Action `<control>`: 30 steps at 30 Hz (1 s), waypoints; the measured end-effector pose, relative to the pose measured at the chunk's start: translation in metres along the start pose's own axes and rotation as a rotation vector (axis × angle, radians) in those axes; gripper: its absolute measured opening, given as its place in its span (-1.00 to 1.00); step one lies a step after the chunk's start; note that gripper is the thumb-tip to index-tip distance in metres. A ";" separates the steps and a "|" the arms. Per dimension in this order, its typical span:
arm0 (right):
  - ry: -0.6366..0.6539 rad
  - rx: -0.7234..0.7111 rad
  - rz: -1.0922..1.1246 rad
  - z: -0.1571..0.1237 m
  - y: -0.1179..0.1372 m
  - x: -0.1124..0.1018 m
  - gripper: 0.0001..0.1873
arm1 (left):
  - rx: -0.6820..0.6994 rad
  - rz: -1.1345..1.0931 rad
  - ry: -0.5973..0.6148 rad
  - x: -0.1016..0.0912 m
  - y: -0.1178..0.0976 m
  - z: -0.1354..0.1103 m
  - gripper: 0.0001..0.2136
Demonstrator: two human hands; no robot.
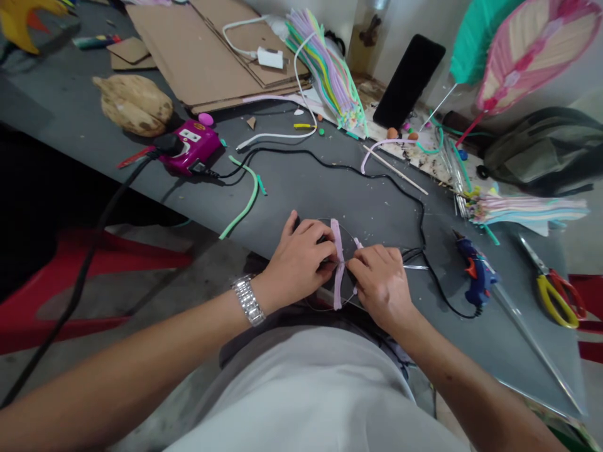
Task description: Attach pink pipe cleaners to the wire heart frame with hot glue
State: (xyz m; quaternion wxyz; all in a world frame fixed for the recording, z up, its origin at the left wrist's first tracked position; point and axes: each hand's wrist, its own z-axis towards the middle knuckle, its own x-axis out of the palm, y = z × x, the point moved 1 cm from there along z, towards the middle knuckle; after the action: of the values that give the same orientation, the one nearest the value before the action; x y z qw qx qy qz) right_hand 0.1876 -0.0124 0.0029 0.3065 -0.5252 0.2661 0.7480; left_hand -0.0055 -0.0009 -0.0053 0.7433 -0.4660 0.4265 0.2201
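Over the grey table's front edge, my left hand (299, 260) and my right hand (381, 285) meet on a thin wire ring (347, 233). A fuzzy pink pipe cleaner (337, 294) runs upright across the ring, and both hands pinch it with their fingers. A shorter pink piece (358, 243) pokes out just above my right fingers. My fingers hide part of the ring and where the pipe cleaner crosses it. A silver wristwatch (248, 300) sits on my left wrist.
A blue hot glue gun (477, 271) and yellow-handled scissors (556, 295) lie to the right. Black cables cross the table from a magenta power strip (191, 147). Cardboard sheets (211, 50), a bundle of pipe cleaners (330, 69) and feather-shaped crafts (532, 53) fill the back.
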 end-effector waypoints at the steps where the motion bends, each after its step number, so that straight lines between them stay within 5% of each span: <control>1: -0.019 -0.016 -0.006 -0.002 0.000 0.001 -0.73 | 0.001 -0.002 0.000 0.000 0.000 0.000 -0.95; 15: -0.021 -0.082 -0.039 -0.011 0.003 -0.002 -0.75 | -0.011 -0.012 0.017 0.001 0.001 0.000 -0.94; 30: 0.306 -0.167 -0.147 0.007 0.018 -0.019 -0.87 | -0.051 0.012 0.007 -0.001 -0.005 0.002 -0.90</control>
State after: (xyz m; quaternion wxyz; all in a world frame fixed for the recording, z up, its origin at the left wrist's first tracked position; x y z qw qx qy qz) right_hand 0.1753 -0.0230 0.0238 0.2715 -0.6745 0.2076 0.6544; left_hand -0.0018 -0.0009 -0.0014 0.7283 -0.4829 0.4263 0.2339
